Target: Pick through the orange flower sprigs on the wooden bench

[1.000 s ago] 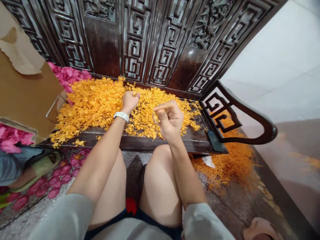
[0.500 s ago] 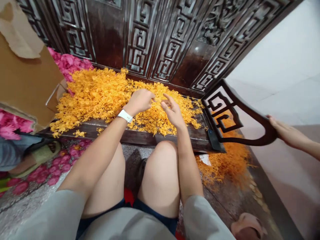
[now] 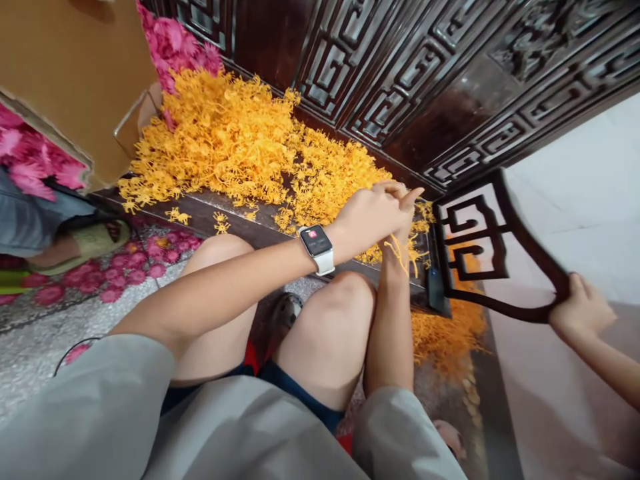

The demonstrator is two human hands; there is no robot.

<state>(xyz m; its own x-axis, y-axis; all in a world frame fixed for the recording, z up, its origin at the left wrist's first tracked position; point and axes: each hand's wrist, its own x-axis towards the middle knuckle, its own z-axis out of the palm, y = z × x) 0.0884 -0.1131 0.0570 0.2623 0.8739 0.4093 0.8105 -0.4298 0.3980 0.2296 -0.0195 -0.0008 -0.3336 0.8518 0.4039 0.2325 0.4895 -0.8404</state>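
Note:
My left hand (image 3: pixel 373 217), with a white-banded watch (image 3: pixel 316 245) on its wrist, reaches across to the right. Its fingers are closed, and thin yellow strands (image 3: pixel 396 253) of a spidery plastic flower piece hang beneath it, over my right wrist. My right hand (image 3: pixel 395 189) meets it over the right end of the bench. Mostly covered by the left, it shows curled fingers, and what they hold is hidden. Behind and left of both hands spreads a heap of yellow spidery flower pieces (image 3: pixel 225 140) on the dark wooden bench (image 3: pixel 200 213).
Pink flowers (image 3: pixel 183 47) lie behind a cardboard box (image 3: pixel 75 80) at left, with more on the floor. At right, another person's hand (image 3: pixel 583 307) grips the carved armrest (image 3: pixel 540 257). An orange heap (image 3: pixel 450 337) lies below it. Someone's sandalled foot (image 3: pixel 95 237) is at left.
Both hands have moved right and come together, the left now crossing over the right. Yellow strands now hang at them. The view has shifted, and the other person's hand has tightened round the armrest.

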